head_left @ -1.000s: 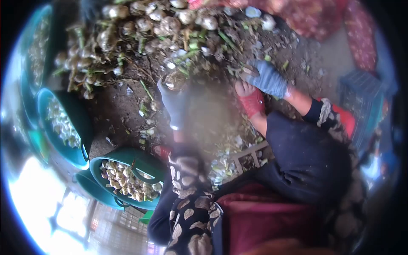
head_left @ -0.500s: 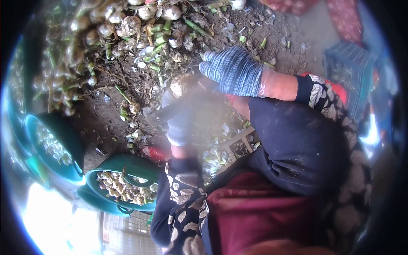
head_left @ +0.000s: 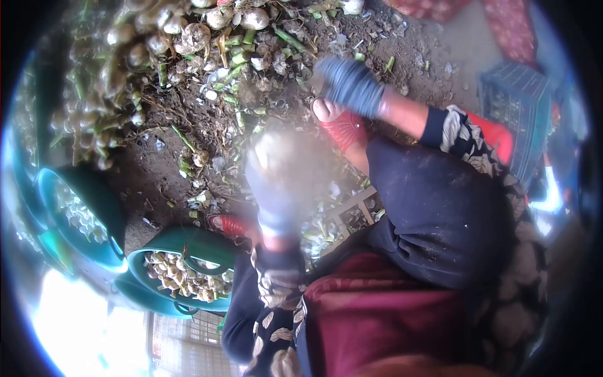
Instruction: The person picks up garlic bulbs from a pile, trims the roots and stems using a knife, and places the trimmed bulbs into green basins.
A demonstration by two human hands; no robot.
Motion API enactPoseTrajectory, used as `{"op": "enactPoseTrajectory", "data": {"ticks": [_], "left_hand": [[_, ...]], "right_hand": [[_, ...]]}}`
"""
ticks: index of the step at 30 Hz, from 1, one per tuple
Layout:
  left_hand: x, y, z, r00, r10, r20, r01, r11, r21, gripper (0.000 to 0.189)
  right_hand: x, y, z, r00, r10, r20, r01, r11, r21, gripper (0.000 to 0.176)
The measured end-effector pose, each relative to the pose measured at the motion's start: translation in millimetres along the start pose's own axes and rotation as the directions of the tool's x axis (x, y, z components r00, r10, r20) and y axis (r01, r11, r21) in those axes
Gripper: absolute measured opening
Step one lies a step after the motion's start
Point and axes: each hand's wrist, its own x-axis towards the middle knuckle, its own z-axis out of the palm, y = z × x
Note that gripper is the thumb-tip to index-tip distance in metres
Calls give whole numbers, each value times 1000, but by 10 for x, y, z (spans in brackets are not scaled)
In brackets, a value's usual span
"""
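Observation:
My left hand (head_left: 270, 195), in a pale glove and smeared by motion, is in the middle of the view. At its fingers is a pale, round garlic bulb (head_left: 276, 147), also blurred. Higher and to the right, my right hand (head_left: 348, 85) wears a blue-grey striped glove. Its fingers are too smeared to show whether they hold anything. It is just above a foot in a red sandal (head_left: 345, 131), apart from my left hand. Cut stems and peelings (head_left: 235, 60) lie on the soil beyond the hands.
Many bulbs with stems (head_left: 94, 94) are heaped at upper left. A green tub of trimmed bulbs (head_left: 185, 276) and another tub (head_left: 81, 213) are at lower left. A slatted crate (head_left: 352, 217) sits by my legs; a blue-grey crate (head_left: 515, 113) and red net sacks (head_left: 509, 28) are right.
My right hand has moved up and right, away from my left hand, uncovering the sandalled foot. My left hand and the bulb have shifted slightly down; the dark, blurred bar across them no longer shows.

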Motion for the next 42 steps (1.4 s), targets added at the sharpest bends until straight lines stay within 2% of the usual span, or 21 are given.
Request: {"op": "enactPoseTrajectory", "data": {"ticks": [1, 2, 3, 4, 6, 7, 10, 12, 15, 16, 18, 21, 22, 25, 28, 31, 33, 35, 38, 40, 42], "left_hand": [[-72, 48, 47, 990, -120, 74, 133, 966, -221, 35], [-87, 66, 77, 977, -174, 123, 204, 933, -298, 35], [-58, 79, 84, 980, -138, 143, 167, 962, -218, 34], [-2, 74, 64, 980, -34, 195, 10, 992, 125, 38], [113, 71, 34, 941, 175, 291, -337, 583, 739, 48], [183, 78, 42, 890, 243, 386, -449, 318, 835, 47], [318, -50, 51, 782, 216, 584, -569, -134, 811, 48], [320, 22, 211, 786, 247, 567, -552, -134, 823, 48], [296, -89, -54, 705, 704, 79, -469, 381, 797, 26], [276, -87, -134, 790, 565, -237, -316, 708, 631, 21], [384, -107, -247, 953, 298, -51, -220, 798, 561, 37], [365, -103, 35, 990, -138, -31, 125, 952, -278, 44], [400, -108, -41, 982, 180, 51, -183, 867, 463, 44], [518, -108, -262, 995, 92, 30, -95, 884, 459, 26], [668, -143, -550, 991, 131, 39, -112, 615, 780, 18], [630, 156, -476, 965, 256, 62, -187, 498, 847, 23], [444, 551, -271, 951, 282, -123, -90, 637, 765, 23], [373, 933, -924, 903, 419, 92, -178, 172, 969, 17], [-294, 1703, -1368, 979, 9, 204, -176, -473, 864, 17], [-885, 2067, -1467, 934, -209, -290, 108, -609, 786, 22], [-1227, 2250, -1349, 800, -173, -574, 200, -826, 527, 27]], "right_hand": [[29, 37, -157, 992, 49, -119, -32, 990, 139, 16], [86, -63, -399, 870, 492, 18, -489, 859, 149, 18], [43, -30, -425, 910, 345, -231, -337, 938, 74, 21], [43, -31, -374, 898, 414, -150, -382, 902, 203, 23], [111, -234, -486, 878, 465, 118, -470, 784, 406, 28], [88, -388, -553, 844, 442, 305, -537, 696, 476, 31], [-11, -685, -461, 939, 177, 295, -339, 623, 705, 54], [106, -785, -531, 833, 272, 482, -551, 324, 769, 52], [125, -707, -389, 926, 211, 315, -376, 423, 824, 48], [144, -735, -387, 949, 194, 249, -314, 510, 801, 47], [159, -742, -260, 999, 12, -31, 12, 732, 681, 46], [112, -829, -233, 995, 91, 40, -94, 734, 673, 37], [108, -815, -219, 990, 139, -4, -102, 744, 661, 35], [183, -584, -294, 995, 92, -47, -78, 968, 237, 31], [300, -688, -285, 999, -36, 29, 33, 995, 89, 26], [279, -328, -141, 939, 96, 331, -119, 992, 48, 27], [149, -56, -79, 870, 319, 377, -347, 938, 5, 27], [-21, 54, -78, 906, 325, 271, -379, 908, 178, 28], [-194, 247, 182, 962, 262, 75, -268, 961, 75, 30], [-156, 70, 85, 975, 194, 107, -203, 976, 79, 30], [-96, -21, 75, 969, 179, 170, -202, 971, 128, 30]]}}
